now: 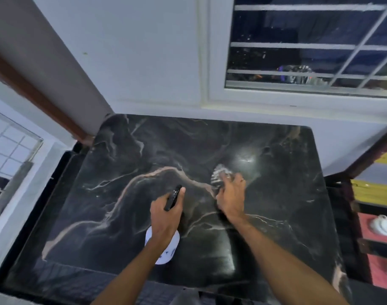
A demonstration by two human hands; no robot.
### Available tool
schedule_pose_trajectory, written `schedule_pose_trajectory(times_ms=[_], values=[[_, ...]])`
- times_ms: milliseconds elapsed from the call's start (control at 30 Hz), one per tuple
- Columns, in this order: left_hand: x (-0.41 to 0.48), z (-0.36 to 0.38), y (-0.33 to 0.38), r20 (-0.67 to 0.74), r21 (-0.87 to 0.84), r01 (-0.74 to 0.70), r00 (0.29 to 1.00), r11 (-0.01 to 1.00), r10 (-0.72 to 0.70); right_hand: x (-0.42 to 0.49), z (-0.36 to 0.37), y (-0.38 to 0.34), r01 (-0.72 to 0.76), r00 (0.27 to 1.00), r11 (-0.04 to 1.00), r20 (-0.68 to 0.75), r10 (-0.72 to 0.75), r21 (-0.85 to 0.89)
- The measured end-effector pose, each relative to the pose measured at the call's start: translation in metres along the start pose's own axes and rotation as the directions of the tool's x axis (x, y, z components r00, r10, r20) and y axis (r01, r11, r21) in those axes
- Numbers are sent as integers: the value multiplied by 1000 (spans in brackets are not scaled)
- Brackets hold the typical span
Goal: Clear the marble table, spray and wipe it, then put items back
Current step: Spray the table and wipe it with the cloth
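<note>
The black marble table (pixel 126 205) with pale veins fills the middle of the head view. My left hand (pixel 165 213) grips a spray bottle by its black head (pixel 173 198), held over the table's near centre; the bottle's white body (pixel 163 249) shows below my wrist. My right hand (pixel 231 194) presses flat on a grey striped cloth (pixel 219 172) lying on the marble right of centre. The cloth pokes out beyond my fingertips.
A white wall and a barred window (pixel 309 45) stand behind the table. To the right is a shelf with a red surface holding a white dish (pixel 383 225). A wooden door frame (pixel 33 93) runs at the left.
</note>
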State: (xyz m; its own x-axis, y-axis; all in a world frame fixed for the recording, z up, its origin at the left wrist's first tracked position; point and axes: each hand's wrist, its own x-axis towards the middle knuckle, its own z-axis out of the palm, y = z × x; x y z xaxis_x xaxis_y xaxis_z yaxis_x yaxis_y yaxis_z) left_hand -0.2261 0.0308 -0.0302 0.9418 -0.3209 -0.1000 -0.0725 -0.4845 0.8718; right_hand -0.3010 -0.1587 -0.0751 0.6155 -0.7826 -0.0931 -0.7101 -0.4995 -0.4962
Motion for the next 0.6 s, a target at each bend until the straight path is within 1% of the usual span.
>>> schedule_pose_trajectory(times_ms=[33, 67, 100, 133, 167, 233, 267, 300, 333, 367, 400, 433, 467, 500, 533, 567, 600], values=[[9, -7, -1, -4, -5, -4, 1000, 1000, 4, -12, 12, -20, 163, 985, 986, 68, -161, -29], [19, -15, -5, -12, -10, -6, 1000, 1000, 6, -24, 26, -35, 329, 936, 944, 142, -322, -33], [28, -21, -9, -16, -10, -10, 1000, 1000, 10, -28, 35, -44, 452, 877, 892, 194, -441, -15], [39, -28, -12, -21, -18, -9, 1000, 1000, 9, -22, 38, -52, 499, 845, 867, 221, -487, 3], [48, -35, -13, -29, -32, -10, 1000, 999, 9, -8, 37, -59, 464, 864, 886, 210, -458, 21], [69, -47, -21, -53, -39, -13, 999, 999, 11, 30, 40, -72, 247, 960, 969, 131, -246, 12], [77, -52, -22, -63, -32, -16, 998, 999, 14, 41, 42, -81, 172, 980, 985, 111, -168, -27], [85, -57, -23, -67, -32, -14, 998, 999, 12, 44, 48, -96, 172, 980, 982, 116, -162, -82], [91, -61, -22, -66, -36, -11, 998, 999, 9, 38, 55, -111, 258, 958, 961, 158, -241, -103], [98, -64, -22, -65, -40, -10, 998, 999, 8, 29, 64, -125, 388, 904, 918, 227, -361, -84], [104, -66, -23, -62, -39, -10, 998, 999, 7, 23, 71, -132, 510, 828, 858, 299, -474, -53], [109, -67, -25, -60, -35, -6, 998, 999, 4, 25, 74, -134, 595, 763, 804, 328, -557, -17], [115, -67, -26, -57, -42, -2, 998, 999, 0, 37, 74, -136, 608, 754, 794, 324, -572, -11], [120, -68, -27, -55, -50, 1, 998, 999, -4, 56, 73, -136, 531, 815, 847, 284, -504, -22], [124, -68, -28, -60, -53, 2, 998, 999, -5, 74, 71, -137, 376, 906, 926, 216, -363, -22], [128, -68, -28, -65, -53, -4, 998, 999, 1, 86, 70, -139, 243, 960, 969, 149, -236, -34], [132, -67, -27, -64, -47, -12, 998, 999, 9, 91, 71, -143, 203, 974, 978, 118, -196, -54]])
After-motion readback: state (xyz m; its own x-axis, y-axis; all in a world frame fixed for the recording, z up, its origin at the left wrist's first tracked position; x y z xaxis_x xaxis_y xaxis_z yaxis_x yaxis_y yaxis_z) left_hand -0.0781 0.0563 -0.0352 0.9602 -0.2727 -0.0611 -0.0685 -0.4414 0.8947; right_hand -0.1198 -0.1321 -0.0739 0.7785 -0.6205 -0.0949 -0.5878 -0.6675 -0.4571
